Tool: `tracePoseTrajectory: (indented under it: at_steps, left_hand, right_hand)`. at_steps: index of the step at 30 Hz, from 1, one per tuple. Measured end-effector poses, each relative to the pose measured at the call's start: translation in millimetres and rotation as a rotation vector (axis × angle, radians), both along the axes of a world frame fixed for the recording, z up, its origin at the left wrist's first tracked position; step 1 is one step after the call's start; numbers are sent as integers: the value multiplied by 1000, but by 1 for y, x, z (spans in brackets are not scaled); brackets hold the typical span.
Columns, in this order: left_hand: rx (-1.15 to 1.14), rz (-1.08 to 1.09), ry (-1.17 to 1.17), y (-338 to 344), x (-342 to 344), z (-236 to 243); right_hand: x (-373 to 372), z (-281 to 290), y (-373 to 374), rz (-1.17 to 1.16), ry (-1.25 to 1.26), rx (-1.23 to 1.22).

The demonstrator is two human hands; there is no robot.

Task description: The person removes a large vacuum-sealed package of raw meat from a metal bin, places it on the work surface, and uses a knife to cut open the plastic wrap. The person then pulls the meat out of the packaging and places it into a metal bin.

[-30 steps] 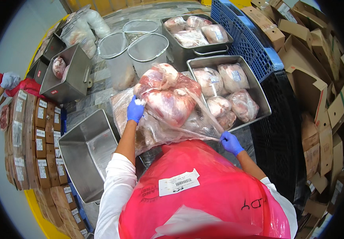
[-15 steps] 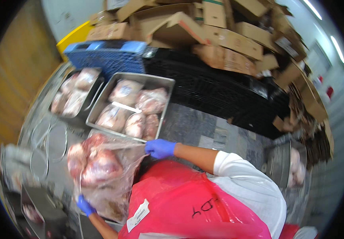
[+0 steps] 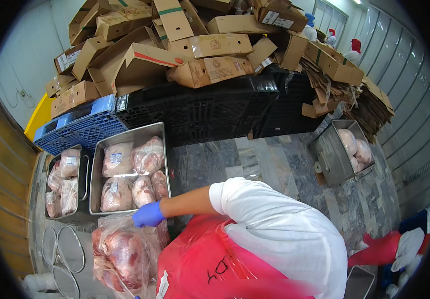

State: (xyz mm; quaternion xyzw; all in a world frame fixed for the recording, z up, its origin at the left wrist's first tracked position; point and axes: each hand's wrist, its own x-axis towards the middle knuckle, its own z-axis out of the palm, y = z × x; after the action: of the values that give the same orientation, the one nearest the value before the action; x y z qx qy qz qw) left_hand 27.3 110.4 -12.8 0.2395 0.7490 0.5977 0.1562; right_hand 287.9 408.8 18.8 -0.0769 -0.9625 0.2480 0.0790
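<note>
My blue-gloved right hand (image 3: 146,216) is closed on the top of a clear plastic bag (image 3: 106,226), just beside a steel tub (image 3: 93,179) of bagged meat (image 3: 118,162). Large raw red cuts of meat (image 3: 125,256) lie inside the bag, below and left of that hand. Only a sliver of my left hand (image 3: 136,297) shows at the bottom edge by the bag, its fingers hidden. My red plastic apron (image 3: 190,254) is beside the bag.
A second tub (image 3: 83,164) and hooped mesh holders (image 3: 75,243) are left. Blue (image 3: 83,124) and black pallets (image 3: 200,114) stand behind, under heaped cardboard (image 3: 210,47). Another meat tub (image 3: 327,154) sits right on the tiled floor (image 3: 225,157). People (image 3: 354,52) stand beyond; red-clad co-worker (image 3: 379,249) at lower right.
The view has swung right toward the pallets and cardboard. My right hand still holds the bag; my left hand has mostly dropped out below the lower edge.
</note>
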Motion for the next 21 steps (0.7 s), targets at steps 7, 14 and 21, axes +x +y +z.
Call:
tracePoseTrajectory:
  at_steps: [7, 14, 21]
  left_hand:
    - [2, 4, 130, -2, 13, 3]
    - [28, 52, 223, -16, 11, 4]
    - [-58, 12, 347, -52, -34, -6]
  right_hand:
    - [-16, -13, -9, 16, -40, 16]
    - [-1, -11, 12, 12, -23, 44]
    - [-5, 19, 18, -34, -16, -159]
